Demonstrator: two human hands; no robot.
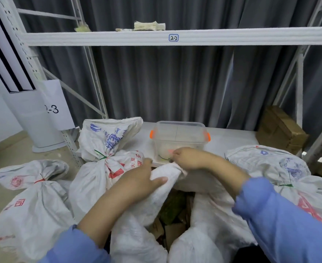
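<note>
An open white woven sack [137, 234] stands in front of me, with brown and green packages showing inside its mouth. My left hand [141, 179] grips the gathered top of the sack from the left. My right hand [186, 158] pinches the bunched tip of the same sack, close to the shelf's front edge. A thin green tie [164, 158] shows just beyond my right fingers; I cannot tell whether they hold it. Both forearms wear blue sleeves.
A clear plastic box [179, 137] with orange clips stands on the low white shelf [232, 137]. Tied sacks lie at the left [33, 198], centre left [103, 154] and right [266, 164]. A cardboard box [279, 128] stands at far right. An upper shelf beam [175, 37] crosses overhead.
</note>
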